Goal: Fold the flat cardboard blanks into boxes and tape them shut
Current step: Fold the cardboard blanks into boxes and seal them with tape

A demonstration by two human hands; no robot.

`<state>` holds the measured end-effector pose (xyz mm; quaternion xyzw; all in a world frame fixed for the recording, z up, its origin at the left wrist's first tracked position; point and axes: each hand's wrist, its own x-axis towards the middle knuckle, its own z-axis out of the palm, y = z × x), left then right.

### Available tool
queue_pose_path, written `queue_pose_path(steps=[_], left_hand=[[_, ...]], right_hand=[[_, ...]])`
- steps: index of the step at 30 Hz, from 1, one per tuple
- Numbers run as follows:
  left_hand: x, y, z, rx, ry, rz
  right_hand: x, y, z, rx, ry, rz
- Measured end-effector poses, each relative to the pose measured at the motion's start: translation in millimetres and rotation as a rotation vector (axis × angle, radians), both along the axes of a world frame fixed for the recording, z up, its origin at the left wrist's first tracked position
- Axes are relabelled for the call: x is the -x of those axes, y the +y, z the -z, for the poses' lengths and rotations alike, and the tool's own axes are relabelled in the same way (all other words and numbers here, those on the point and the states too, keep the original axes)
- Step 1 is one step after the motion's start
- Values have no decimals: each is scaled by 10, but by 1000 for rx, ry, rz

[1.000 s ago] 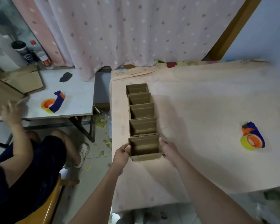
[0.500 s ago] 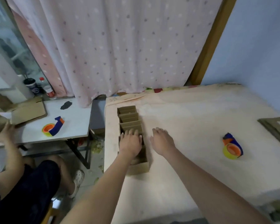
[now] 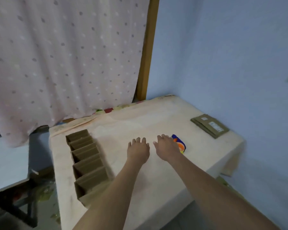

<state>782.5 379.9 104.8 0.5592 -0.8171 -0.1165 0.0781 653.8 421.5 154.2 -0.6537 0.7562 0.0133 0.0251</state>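
1. Nearest the camera, a row of folded boxes (image 3: 86, 165) stands along the left edge of the bed (image 3: 156, 188), five in line with their tops open and unsealed, running away from the viewer.
2. Right of that row, both forearms stretch out over the bed. The left hand (image 3: 138, 149) is empty, its fingers straight and spread, palm down; whether it rests on the cover or hovers just above it I cannot tell.
3. The right hand (image 3: 167, 148) lies farther right of the row, fingers likewise extended and gripping nothing. It is just beside the tape dispenser (image 3: 179, 144), perhaps touching its near edge, and partly hides it.
4. Farthest from the row, near the blue wall, sits the stack of flat blanks (image 3: 209, 125), well apart from both hands.
5. The step in hand looks like a changeover: the standing boxes are formed, and the reach heads toward fresh material or the tape.
6. The next move calls for closing the right hand round the dispenser, or carrying on past it to lift the top blank from the stack without dragging the others.
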Motion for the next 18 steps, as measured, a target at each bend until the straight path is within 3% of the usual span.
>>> queue_pose_path(steps=[9, 18], left_hand=[[1016, -382, -145, 62, -54, 113], [2687, -995, -122, 77, -97, 185]], right_hand=[[929, -185, -59, 54, 15, 125], [2557, -794, 31, 72, -21, 149]])
